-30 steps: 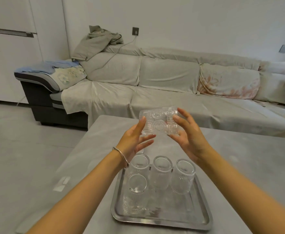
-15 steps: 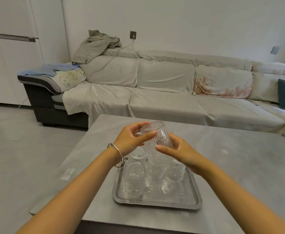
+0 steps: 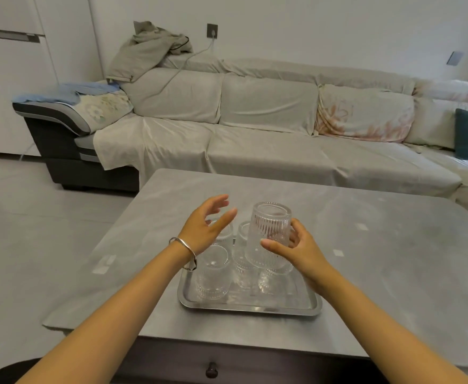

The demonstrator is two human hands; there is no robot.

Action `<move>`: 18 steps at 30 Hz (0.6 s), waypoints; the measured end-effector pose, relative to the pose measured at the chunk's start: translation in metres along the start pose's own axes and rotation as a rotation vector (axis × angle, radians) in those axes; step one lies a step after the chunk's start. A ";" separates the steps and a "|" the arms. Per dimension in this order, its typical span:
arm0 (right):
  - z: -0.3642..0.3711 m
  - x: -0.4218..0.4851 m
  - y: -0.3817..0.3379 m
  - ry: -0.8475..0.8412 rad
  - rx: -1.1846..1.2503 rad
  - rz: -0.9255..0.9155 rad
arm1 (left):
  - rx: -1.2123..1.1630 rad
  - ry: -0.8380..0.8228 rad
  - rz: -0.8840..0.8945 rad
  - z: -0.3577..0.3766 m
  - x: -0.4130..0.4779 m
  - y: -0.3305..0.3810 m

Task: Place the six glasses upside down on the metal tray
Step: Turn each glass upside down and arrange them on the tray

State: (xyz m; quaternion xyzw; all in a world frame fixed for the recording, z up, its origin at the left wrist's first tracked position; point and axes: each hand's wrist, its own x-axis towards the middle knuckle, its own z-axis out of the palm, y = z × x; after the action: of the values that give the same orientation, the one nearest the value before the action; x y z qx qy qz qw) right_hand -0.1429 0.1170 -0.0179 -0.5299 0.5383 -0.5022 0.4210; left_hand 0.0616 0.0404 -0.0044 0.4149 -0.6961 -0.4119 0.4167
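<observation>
A ribbed clear glass [image 3: 271,234], already turned base-up, is held just right of the frame's centre, above the metal tray [image 3: 250,307] on the grey desk [image 3: 379,245]. It is gripped by the right hand [image 3: 296,252], whose fingers [image 3: 271,243] are curled around its lower half with the thumb in front. The left hand [image 3: 206,227] is held apart from it at centre left, its fingers spread and nothing in them.

The step in hand is judged to be the setting down of this glass. It is best lowered straight, rim level, into a bare part of the tray, so that the glasses already there are not knocked; release should wait until the rim is seated flat.

Five other glasses [image 3: 213,273] seem to stand close together on the tray below, though their number and orientation are hard to confirm through the clear walls. The held glass is marked by fine vertical fluting, a thick base and a beaded band near the rim.
</observation>
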 end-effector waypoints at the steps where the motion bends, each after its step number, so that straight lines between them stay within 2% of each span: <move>1: -0.001 -0.001 0.006 0.017 0.001 0.010 | 0.073 0.012 -0.007 -0.001 -0.003 -0.012; 4: -0.002 -0.004 0.024 0.044 -0.021 0.011 | 0.222 -0.034 -0.023 0.002 -0.013 -0.041; 7: 0.002 -0.006 0.040 0.055 -0.050 0.020 | 0.243 -0.085 -0.024 0.010 -0.020 -0.057; 11: 0.007 -0.009 0.062 0.053 -0.064 0.035 | 0.346 -0.064 -0.018 0.017 -0.022 -0.068; 18: 0.018 -0.006 0.086 0.024 -0.067 0.045 | 0.358 -0.078 -0.028 0.016 -0.020 -0.075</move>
State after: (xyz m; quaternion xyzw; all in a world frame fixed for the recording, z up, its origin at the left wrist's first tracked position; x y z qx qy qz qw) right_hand -0.1374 0.1158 -0.1061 -0.5255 0.5718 -0.4803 0.4078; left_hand 0.0705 0.0386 -0.0830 0.4757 -0.7682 -0.3030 0.3029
